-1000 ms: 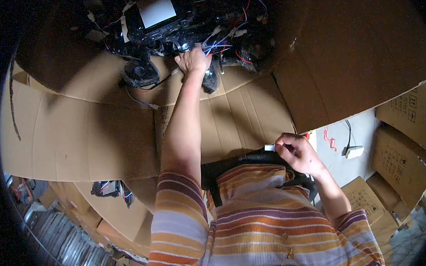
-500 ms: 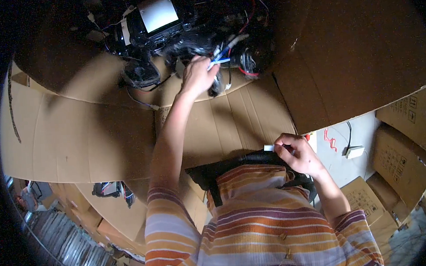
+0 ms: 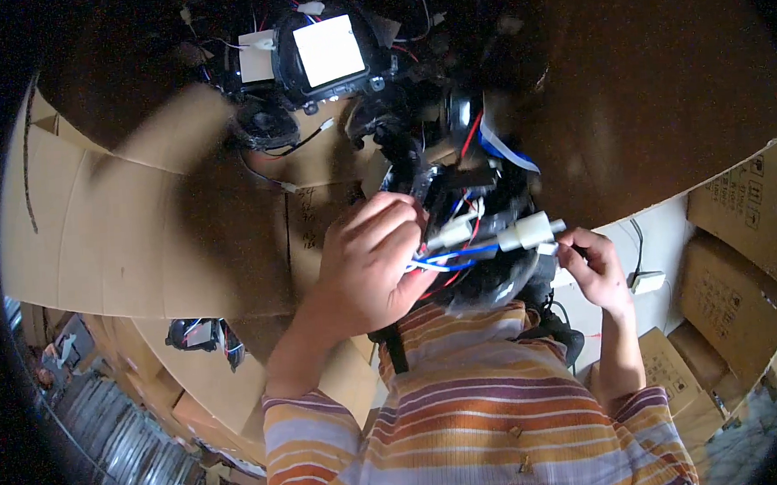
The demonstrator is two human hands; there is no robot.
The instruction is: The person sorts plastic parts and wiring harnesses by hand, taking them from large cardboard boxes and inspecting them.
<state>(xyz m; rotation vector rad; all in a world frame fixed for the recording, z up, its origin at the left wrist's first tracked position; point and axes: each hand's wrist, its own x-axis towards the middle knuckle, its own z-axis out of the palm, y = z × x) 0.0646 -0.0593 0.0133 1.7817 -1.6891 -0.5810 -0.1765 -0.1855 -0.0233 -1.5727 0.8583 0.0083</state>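
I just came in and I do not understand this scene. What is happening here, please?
A person in a striped shirt works over sheets of cardboard. The left hand grips a black assembly with a bundle of red, blue and white wires, lifted close to the body. The right hand pinches the end by a white plug connector on that bundle. More black parts, one with a white square label, lie farther up on the cardboard.
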